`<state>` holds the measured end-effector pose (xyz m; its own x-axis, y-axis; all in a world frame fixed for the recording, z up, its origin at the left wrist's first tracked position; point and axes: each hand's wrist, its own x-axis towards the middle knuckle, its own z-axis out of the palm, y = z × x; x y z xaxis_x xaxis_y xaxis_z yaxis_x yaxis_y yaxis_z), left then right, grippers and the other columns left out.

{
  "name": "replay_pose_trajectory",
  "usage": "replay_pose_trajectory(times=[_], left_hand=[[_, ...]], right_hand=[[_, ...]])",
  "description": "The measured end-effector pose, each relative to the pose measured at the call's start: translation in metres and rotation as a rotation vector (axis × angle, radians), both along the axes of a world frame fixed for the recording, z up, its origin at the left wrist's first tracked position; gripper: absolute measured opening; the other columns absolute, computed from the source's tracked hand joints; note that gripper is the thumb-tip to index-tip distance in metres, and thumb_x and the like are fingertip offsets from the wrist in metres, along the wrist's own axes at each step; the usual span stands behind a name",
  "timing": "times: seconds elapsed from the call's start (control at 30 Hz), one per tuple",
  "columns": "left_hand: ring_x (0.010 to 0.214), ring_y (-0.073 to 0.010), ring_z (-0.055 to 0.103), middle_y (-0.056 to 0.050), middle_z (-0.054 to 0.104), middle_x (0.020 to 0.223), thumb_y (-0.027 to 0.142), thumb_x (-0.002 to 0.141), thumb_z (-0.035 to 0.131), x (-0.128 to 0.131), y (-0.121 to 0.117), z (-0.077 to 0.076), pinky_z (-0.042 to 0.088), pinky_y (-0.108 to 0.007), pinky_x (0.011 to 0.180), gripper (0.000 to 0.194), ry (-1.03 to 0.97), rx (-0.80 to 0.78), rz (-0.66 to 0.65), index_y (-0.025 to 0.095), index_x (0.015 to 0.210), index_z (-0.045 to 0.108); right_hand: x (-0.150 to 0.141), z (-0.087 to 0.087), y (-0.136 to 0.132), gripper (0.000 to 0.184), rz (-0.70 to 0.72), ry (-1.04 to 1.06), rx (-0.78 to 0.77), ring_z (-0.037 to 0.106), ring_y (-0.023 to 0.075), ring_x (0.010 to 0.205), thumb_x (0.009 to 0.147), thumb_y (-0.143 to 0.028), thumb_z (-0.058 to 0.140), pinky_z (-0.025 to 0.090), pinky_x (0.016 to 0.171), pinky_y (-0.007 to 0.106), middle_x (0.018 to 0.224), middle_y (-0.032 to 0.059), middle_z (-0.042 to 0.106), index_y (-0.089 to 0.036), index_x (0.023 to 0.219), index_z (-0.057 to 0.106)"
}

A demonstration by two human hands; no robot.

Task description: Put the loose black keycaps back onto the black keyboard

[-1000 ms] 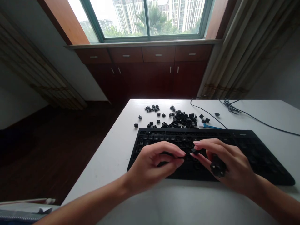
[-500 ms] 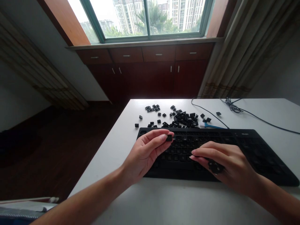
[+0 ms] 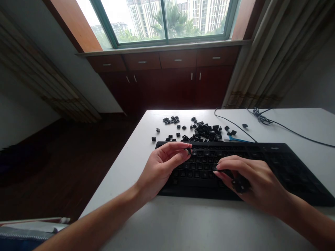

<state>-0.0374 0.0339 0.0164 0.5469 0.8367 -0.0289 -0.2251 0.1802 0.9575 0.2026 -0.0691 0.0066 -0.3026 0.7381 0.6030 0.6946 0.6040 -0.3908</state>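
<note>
A black keyboard point(image 3: 199, 193) lies across the white table, its upper keys area showing open square sockets. Over its left part, my left hand point(image 3: 164, 165) pinches a small black keycap point(image 3: 188, 151) between thumb and fingers. My right hand point(image 3: 252, 177) is low over the middle of the keyboard, thumb and forefinger nearly together at the keys. A dark object point(image 3: 241, 184) sits in the curl of that hand; its exact kind does not show. Behind the keyboard lies a heap of loose black keycaps point(image 3: 208, 131).
A small blue brush point(image 3: 239, 139) rests just behind the keyboard. Its coiled cable point(image 3: 261, 116) runs over the back right of the table point(image 3: 125, 167). Single keycaps point(image 3: 153, 139) are scattered to the left of the heap. The table's left edge drops to a dark floor.
My left hand has turned the keycap a little in its fingers, which now hide more of it. The fingertips of my right hand have lifted and parted slightly.
</note>
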Motion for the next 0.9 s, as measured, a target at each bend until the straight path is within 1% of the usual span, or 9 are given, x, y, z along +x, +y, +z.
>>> replay_pose_trajectory(times=[0.1, 0.2, 0.27, 0.33, 0.57, 0.67, 0.73, 0.83, 0.9], left_hand=[[0.105, -0.0149, 0.068, -0.005, 0.074, 0.115, 0.022, 0.087, 0.075, -0.0001, -0.0008, 0.0003, 0.055, -0.022, 0.096, 0.019, 0.010, 0.004, -0.016, 0.020, 0.105, 0.075], [0.105, -0.0151, 0.069, -0.005, 0.074, 0.115, 0.021, 0.087, 0.076, 0.0003, -0.0009, 0.0010, 0.055, -0.022, 0.096, 0.018, 0.000, -0.003, -0.021, 0.019, 0.104, 0.076], [0.105, -0.0151, 0.069, -0.005, 0.075, 0.114, 0.021, 0.087, 0.075, 0.0008, -0.0006, 0.0010, 0.056, -0.023, 0.096, 0.017, -0.017, -0.016, -0.023, 0.019, 0.104, 0.076], [0.105, -0.0149, 0.069, -0.005, 0.075, 0.114, 0.021, 0.088, 0.074, 0.0010, 0.0001, 0.0005, 0.055, -0.023, 0.098, 0.016, -0.031, -0.030, -0.028, 0.019, 0.104, 0.076], [0.104, -0.0158, 0.071, -0.004, 0.074, 0.115, 0.021, 0.092, 0.070, -0.0008, 0.0008, -0.0013, 0.056, -0.027, 0.099, 0.016, -0.065, -0.083, -0.061, 0.020, 0.106, 0.075], [0.108, -0.0162, 0.070, -0.005, 0.074, 0.118, 0.021, 0.091, 0.071, -0.0009, 0.0001, -0.0004, 0.054, -0.025, 0.101, 0.019, -0.044, -0.054, -0.069, 0.020, 0.110, 0.075], [0.110, -0.0158, 0.069, -0.005, 0.073, 0.120, 0.021, 0.089, 0.073, -0.0006, -0.0004, 0.0001, 0.054, -0.022, 0.100, 0.024, -0.013, -0.017, -0.065, 0.021, 0.113, 0.075], [0.110, -0.0147, 0.068, -0.004, 0.073, 0.120, 0.020, 0.086, 0.076, 0.0001, -0.0010, -0.0005, 0.053, -0.018, 0.096, 0.028, 0.036, 0.030, -0.051, 0.023, 0.114, 0.074], [0.109, -0.0143, 0.068, -0.003, 0.074, 0.119, 0.020, 0.086, 0.077, 0.0005, -0.0011, -0.0017, 0.054, -0.017, 0.095, 0.028, 0.055, 0.048, -0.040, 0.024, 0.113, 0.074]], right_hand=[[-0.0004, -0.0014, -0.0016, 0.039, -0.071, -0.001, 0.006, 0.069, 0.0099, 0.078, 0.089, -0.013, 0.070, 0.055, 0.074, 0.019, 0.097, 0.0035, 0.074, -0.017, 0.126, 0.057], [-0.0005, -0.0007, -0.0018, 0.044, -0.065, -0.014, 0.012, 0.071, 0.0111, 0.085, 0.089, -0.012, 0.069, 0.055, 0.079, 0.019, 0.104, 0.0052, 0.074, -0.017, 0.131, 0.057], [-0.0004, 0.0003, -0.0012, 0.042, -0.025, -0.032, 0.008, 0.070, 0.0125, 0.092, 0.090, -0.009, 0.067, 0.055, 0.081, 0.020, 0.112, 0.0070, 0.073, -0.017, 0.130, 0.059], [-0.0001, 0.0009, -0.0005, 0.041, -0.001, -0.044, 0.004, 0.070, 0.0136, 0.096, 0.090, -0.007, 0.065, 0.055, 0.083, 0.022, 0.115, 0.0078, 0.072, -0.017, 0.129, 0.061], [-0.0003, 0.0001, 0.0005, 0.038, -0.006, -0.050, 0.018, 0.070, 0.0130, 0.093, 0.090, -0.008, 0.067, 0.055, 0.080, 0.022, 0.110, 0.0070, 0.073, -0.017, 0.126, 0.063], [-0.0007, 0.0002, 0.0009, 0.035, -0.001, -0.044, 0.025, 0.070, 0.0131, 0.093, 0.089, -0.007, 0.067, 0.055, 0.081, 0.023, 0.108, 0.0069, 0.073, -0.017, 0.122, 0.065], [-0.0007, 0.0000, 0.0011, 0.034, 0.005, -0.037, 0.019, 0.070, 0.0131, 0.092, 0.088, -0.007, 0.068, 0.055, 0.080, 0.023, 0.107, 0.0071, 0.073, -0.016, 0.120, 0.065], [-0.0009, -0.0004, 0.0013, 0.032, 0.010, -0.028, 0.006, 0.069, 0.0129, 0.085, 0.086, -0.009, 0.071, 0.055, 0.074, 0.023, 0.104, 0.0070, 0.072, -0.016, 0.116, 0.066], [-0.0011, -0.0001, 0.0013, 0.029, 0.014, -0.027, -0.001, 0.069, 0.0129, 0.082, 0.086, -0.010, 0.071, 0.055, 0.071, 0.023, 0.101, 0.0065, 0.072, -0.017, 0.114, 0.067]])
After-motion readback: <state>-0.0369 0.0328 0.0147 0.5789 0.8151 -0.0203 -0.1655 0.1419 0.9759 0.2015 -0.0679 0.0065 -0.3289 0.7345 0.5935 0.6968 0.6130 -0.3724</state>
